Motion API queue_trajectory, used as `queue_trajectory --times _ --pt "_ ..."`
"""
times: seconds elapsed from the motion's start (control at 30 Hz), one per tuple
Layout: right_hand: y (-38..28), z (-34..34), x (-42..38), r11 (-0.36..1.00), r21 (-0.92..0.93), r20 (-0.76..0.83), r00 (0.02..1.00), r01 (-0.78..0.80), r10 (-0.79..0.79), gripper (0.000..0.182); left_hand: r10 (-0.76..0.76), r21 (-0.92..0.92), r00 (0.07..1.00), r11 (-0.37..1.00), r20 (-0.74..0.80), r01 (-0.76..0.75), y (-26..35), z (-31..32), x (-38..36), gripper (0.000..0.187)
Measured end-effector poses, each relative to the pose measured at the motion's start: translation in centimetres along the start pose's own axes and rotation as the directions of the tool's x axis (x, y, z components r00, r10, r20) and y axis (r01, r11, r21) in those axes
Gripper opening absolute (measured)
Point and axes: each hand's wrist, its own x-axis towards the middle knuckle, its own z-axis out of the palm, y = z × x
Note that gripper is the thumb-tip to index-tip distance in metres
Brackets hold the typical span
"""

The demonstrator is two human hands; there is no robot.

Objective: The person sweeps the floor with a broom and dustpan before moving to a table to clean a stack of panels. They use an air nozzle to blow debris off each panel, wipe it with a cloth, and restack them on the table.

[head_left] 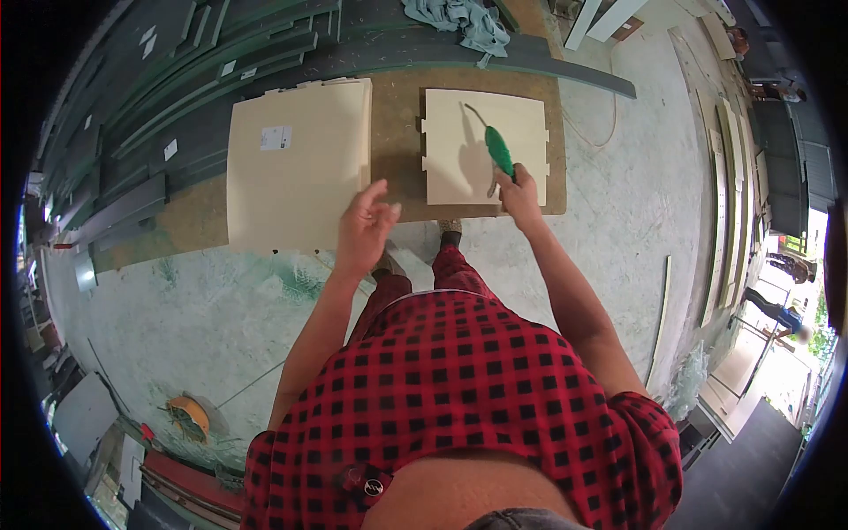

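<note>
My right hand point(519, 193) is closed around a green hand tool point(498, 148) with a thin, dark, curved tip; its exact kind I cannot make out. The tool is over a cream panel point(450, 177) with small tabs along its left and right edges, and a shadow falls on that panel. Beside the lower right edge of a stack of larger cream panels point(291, 190), my left hand point(367, 225) is raised with its fingers apart and holds nothing. A white label point(276, 138) is stuck on the stack's top panel.
Both cream pieces rest on a brown board point(397, 168). Long dark green bars point(265, 88) lie behind and left, with a grey cloth point(468, 22) on top. An orange reel point(187, 418) sits on the floor at lower left. Long boards point(720, 194) line the right; a person point(777, 311) is farther off.
</note>
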Motion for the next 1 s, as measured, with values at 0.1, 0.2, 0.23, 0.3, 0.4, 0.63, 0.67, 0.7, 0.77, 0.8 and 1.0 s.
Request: queue_trajectory --times 0.1,0.2,0.23,0.3,0.4,0.63,0.67,0.7,0.77,0.8,1.0 --pt "0.6 2.9 0.4 0.992 -0.098 -0.018 0.996 0.081 -0.083 0.033 0.072 0.065 0.988 0.996 -0.138 -0.064 1.3 -2.4 0.5 0.044" --pt "0.0 4.6 0.0 0.988 -0.134 -0.024 0.997 0.072 -0.076 0.035 -0.008 0.070 0.978 0.997 -0.211 0.023 1.6 -4.4 0.7 0.043" --pt "-0.2 4.9 -0.2 0.990 -0.132 -0.027 0.998 0.056 -0.060 0.036 -0.077 -0.019 0.971 0.997 -0.225 0.075 1.7 -4.8 0.8 0.043" --pt "-0.4 5.3 -0.2 0.988 -0.147 -0.030 0.998 0.046 -0.051 0.036 -0.143 -0.106 0.962 0.987 -0.234 0.121 1.8 -5.3 0.8 0.042" --pt "-0.2 5.8 -0.1 0.977 -0.207 -0.051 0.996 0.055 -0.067 0.036 -0.164 -0.103 0.959 0.984 -0.230 0.143 1.9 -5.2 0.9 0.040" --pt "0.1 6.6 -0.2 0.975 -0.216 -0.070 0.995 0.049 -0.066 0.037 -0.191 -0.060 0.953 0.981 -0.234 0.182 1.9 -5.2 1.2 0.036" --pt "0.6 6.6 -0.1 0.975 -0.216 -0.071 0.995 0.048 -0.065 0.037 -0.199 -0.070 0.952 0.980 -0.232 0.188 1.9 -5.2 1.2 0.036" --pt "1.1 6.4 0.0 0.978 -0.200 -0.064 0.996 0.054 -0.068 0.036 -0.199 -0.070 0.952 0.980 -0.231 0.188 1.9 -5.2 1.2 0.036" --pt "0.9 5.8 -0.7 0.981 -0.183 -0.055 0.996 0.058 -0.069 0.035 -0.191 -0.040 0.952 0.982 -0.240 0.187 1.9 -5.1 1.2 0.036" --pt "-0.6 4.9 -2.5 0.981 -0.183 -0.020 0.997 0.067 -0.072 0.034 -0.194 -0.040 0.951 0.981 -0.240 0.189 1.9 -5.2 1.2 0.036" --pt "2.6 1.6 -8.8 0.975 -0.209 0.025 0.997 0.078 -0.074 0.028 -0.181 -0.022 0.959 0.983 -0.217 0.181 1.9 -5.3 1.2 0.036"
